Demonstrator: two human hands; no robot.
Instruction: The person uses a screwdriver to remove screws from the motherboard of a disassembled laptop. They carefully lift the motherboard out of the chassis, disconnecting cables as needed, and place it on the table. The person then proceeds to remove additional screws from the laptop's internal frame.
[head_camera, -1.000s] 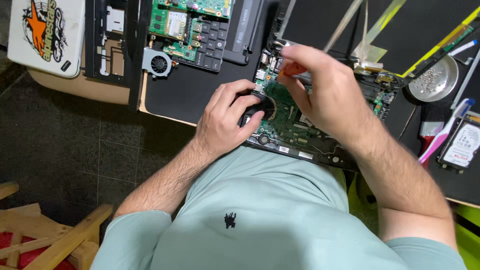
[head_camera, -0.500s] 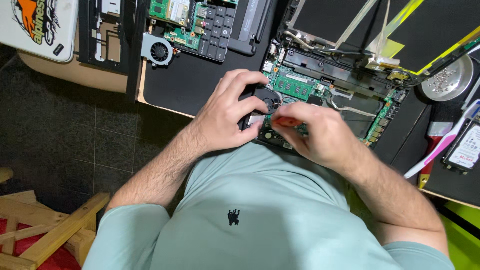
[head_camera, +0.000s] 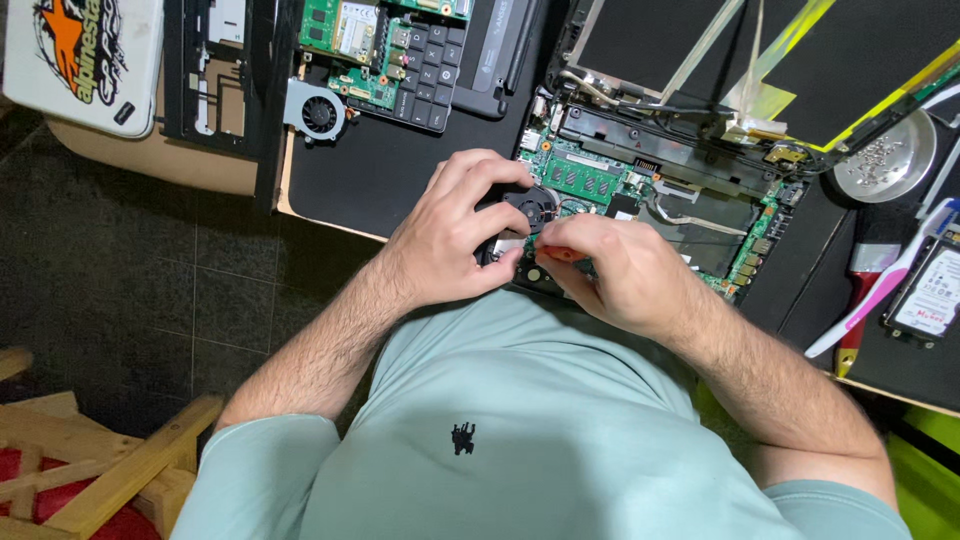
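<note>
Bare mat (head_camera: 400, 180) left; brush (head_camera: 868, 262) right

My right hand (head_camera: 615, 275), raised over the far edge of the opened laptop (head_camera: 660, 200) a second ago, has come down beside my left hand (head_camera: 455, 235). It now pinches an orange-handled screwdriver (head_camera: 556, 254) next to the black fan (head_camera: 530, 207) that my left hand grips.

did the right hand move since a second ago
Yes. The right hand came back from the far edge of the open laptop board toward the person, and now sits by the black fan next to the left hand.
</note>
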